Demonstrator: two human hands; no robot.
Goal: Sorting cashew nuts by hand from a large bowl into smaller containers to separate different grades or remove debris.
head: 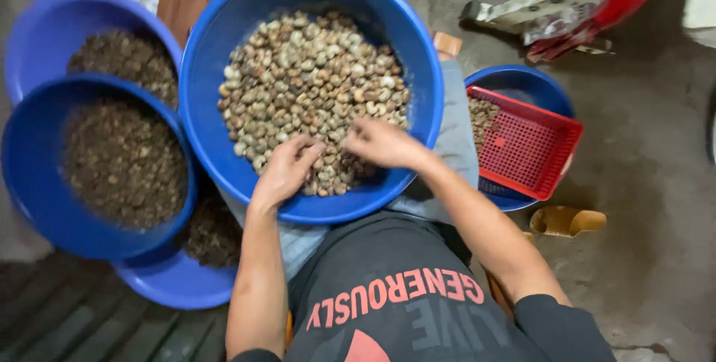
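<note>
Balancing on the lap, big blue basin [224, 79] of pale nuts [313, 86] could tip; left hand [287, 172] and right hand [384, 142] curled into the pile, grip unclear.

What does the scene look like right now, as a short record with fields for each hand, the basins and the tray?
left hand: palm down on the pale nuts
right hand: fingers curled among the nuts
big blue basin: on the person's lap, holds pale nuts
left blue basins: stacked, hold dark brown bits
red mesh tray: rests across a smaller blue basin, right side
</note>
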